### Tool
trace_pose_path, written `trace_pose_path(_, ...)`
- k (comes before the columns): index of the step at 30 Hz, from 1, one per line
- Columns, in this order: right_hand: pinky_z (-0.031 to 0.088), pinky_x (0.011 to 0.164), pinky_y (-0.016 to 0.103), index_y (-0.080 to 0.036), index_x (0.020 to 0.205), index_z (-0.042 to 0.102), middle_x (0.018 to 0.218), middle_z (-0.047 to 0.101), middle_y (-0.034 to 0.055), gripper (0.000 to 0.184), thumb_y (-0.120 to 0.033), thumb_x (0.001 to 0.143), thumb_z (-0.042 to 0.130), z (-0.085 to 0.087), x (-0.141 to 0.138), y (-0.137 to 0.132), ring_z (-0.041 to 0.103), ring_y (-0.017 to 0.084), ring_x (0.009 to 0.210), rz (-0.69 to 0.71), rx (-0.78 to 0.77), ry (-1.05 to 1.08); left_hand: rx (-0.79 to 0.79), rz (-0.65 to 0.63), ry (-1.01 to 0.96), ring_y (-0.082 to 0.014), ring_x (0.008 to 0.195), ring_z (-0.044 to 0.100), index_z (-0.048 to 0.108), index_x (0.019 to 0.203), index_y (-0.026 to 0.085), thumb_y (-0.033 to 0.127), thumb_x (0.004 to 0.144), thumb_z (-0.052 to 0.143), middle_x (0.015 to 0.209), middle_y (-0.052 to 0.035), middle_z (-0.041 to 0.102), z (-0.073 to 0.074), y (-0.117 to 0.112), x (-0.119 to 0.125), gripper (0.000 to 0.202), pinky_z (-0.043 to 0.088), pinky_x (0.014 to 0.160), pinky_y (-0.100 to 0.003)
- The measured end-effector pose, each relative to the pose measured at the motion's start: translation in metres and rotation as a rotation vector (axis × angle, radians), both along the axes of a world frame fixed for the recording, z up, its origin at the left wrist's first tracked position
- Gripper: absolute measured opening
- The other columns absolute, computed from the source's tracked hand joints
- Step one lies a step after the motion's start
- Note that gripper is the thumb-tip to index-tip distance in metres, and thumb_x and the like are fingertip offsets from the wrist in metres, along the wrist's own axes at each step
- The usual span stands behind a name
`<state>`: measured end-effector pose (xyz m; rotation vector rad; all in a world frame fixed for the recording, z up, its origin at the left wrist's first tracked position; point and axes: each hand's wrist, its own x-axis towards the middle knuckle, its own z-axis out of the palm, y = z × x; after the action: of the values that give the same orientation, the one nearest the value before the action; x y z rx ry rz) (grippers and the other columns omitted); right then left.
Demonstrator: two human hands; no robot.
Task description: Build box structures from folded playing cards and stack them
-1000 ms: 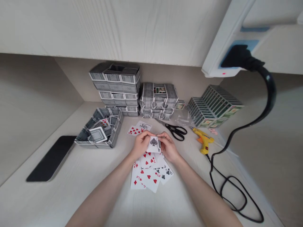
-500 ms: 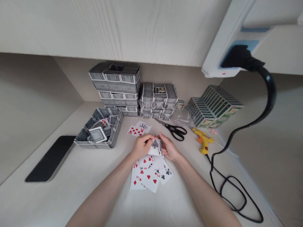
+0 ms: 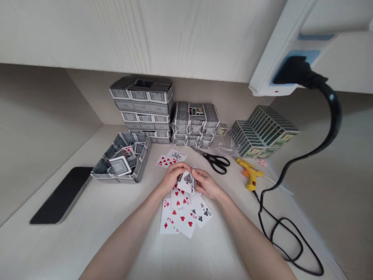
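Observation:
My left hand (image 3: 172,178) and my right hand (image 3: 205,183) meet over the middle of the white desk (image 3: 87,233), and both pinch an ace of spades card (image 3: 187,180) that is tilted and bent between the fingers. Just below the hands lies a loose fan of face-up cards (image 3: 182,214), mostly red hearts and diamonds with a club card at the right. Two more face-up cards (image 3: 171,158) lie just beyond my hands.
An open box made of cards (image 3: 122,163) sits to the left, a black phone (image 3: 62,195) further left. Stacked card boxes (image 3: 142,109), (image 3: 194,123) and packs (image 3: 262,130) line the back. Scissors (image 3: 217,161), a yellow glue gun (image 3: 249,172) and its black cable (image 3: 291,241) lie right.
The ace of spades has tipped from upright to slanted and dropped slightly as my hands drew closer together over it. The cards on the desk have not moved.

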<state>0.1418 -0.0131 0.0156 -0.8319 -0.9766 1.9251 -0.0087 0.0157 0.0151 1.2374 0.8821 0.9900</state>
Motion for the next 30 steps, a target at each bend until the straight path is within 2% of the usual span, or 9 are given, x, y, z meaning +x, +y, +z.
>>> trace_pose_path(6,0.011,0.025,0.016,-0.017,0.070,0.047,0.039,0.044,-0.0090,0.040,-0.054,0.070,0.062,-0.003,-0.001,0.000,0.028,0.002,0.023,-0.041,-0.006,-0.033,-0.066,-0.033,-0.018,-0.0093,0.049,0.045,0.062,0.070,0.015,0.031,0.068,0.059,0.055,0.0025,0.054,0.006,-0.001,0.000,0.016,0.033,0.049,-0.022)
trace_pose_path(11,0.025,0.025,0.016,-0.017,0.074,0.050,0.035,0.051,-0.0048,0.041,-0.057,0.071,0.059,-0.007,-0.003,-0.001,0.040,0.008,0.025,-0.049,0.029,-0.075,-0.086,-0.042,0.002,-0.0090,0.052,0.046,0.060,0.067,0.015,0.027,0.068,0.057,0.058,0.0027,0.054,0.010,0.001,0.001,0.012,0.034,0.050,-0.021)
trace_pose_path(13,0.029,0.025,0.017,-0.017,0.075,0.051,0.036,0.052,-0.0042,0.041,-0.056,0.071,0.059,-0.009,-0.004,-0.001,0.042,0.009,0.025,-0.100,0.052,-0.101,-0.076,-0.046,0.010,-0.0090,0.053,0.047,0.062,0.074,0.016,0.025,0.068,0.056,0.060,0.0029,0.055,0.010,0.003,0.001,0.012,0.034,0.051,-0.021)
trace_pose_path(16,0.033,0.026,0.018,-0.017,0.078,0.052,0.037,0.053,-0.0052,0.039,-0.054,0.071,0.060,-0.011,-0.006,-0.002,0.045,0.010,0.027,-0.192,0.088,-0.117,-0.078,-0.035,0.016,-0.0089,0.054,0.047,0.062,0.088,0.018,0.027,0.068,0.060,0.062,0.0038,0.054,0.010,0.005,-0.001,0.022,0.034,0.051,-0.021)
trace_pose_path(18,0.040,0.030,0.019,-0.018,0.082,0.051,0.043,0.056,-0.0045,0.038,-0.053,0.072,0.061,-0.010,-0.008,-0.002,0.051,0.011,0.031,-0.209,0.096,-0.107,-0.098,-0.048,0.025,-0.0091,0.055,0.048,0.062,0.087,0.017,0.030,0.068,0.062,0.064,0.0032,0.055,0.010,0.006,-0.002,0.023,0.035,0.052,-0.021)
trace_pose_path(22,0.052,0.042,0.027,-0.018,0.087,0.048,0.056,0.061,-0.0020,0.037,-0.049,0.074,0.062,-0.008,-0.008,-0.001,0.062,0.016,0.043,-0.152,0.057,-0.073,-0.099,-0.056,0.090,-0.0097,0.058,0.050,0.062,0.075,0.015,0.032,0.069,0.062,0.066,0.0018,0.058,0.009,0.007,-0.003,0.018,0.038,0.055,-0.021)
trace_pose_path(27,0.055,0.051,0.031,-0.018,0.091,0.047,0.068,0.063,0.0007,0.033,-0.043,0.076,0.062,-0.006,-0.005,0.001,0.067,0.019,0.055,-0.053,0.008,-0.003,-0.012,0.023,0.137,-0.0147,0.073,0.057,0.066,0.077,0.016,0.031,0.066,0.064,0.078,-0.0017,0.065,0.005,0.006,-0.001,0.018,0.044,0.067,-0.025)
trace_pose_path(30,0.055,0.054,0.033,-0.015,0.094,0.050,0.070,0.064,0.0031,0.034,-0.042,0.077,0.062,-0.006,-0.004,0.002,0.068,0.021,0.062,0.006,-0.004,0.014,0.009,0.005,0.112,-0.0176,0.081,0.059,0.069,0.079,0.015,0.032,0.066,0.065,0.087,-0.0046,0.067,0.003,0.007,-0.002,0.021,0.045,0.074,-0.028)
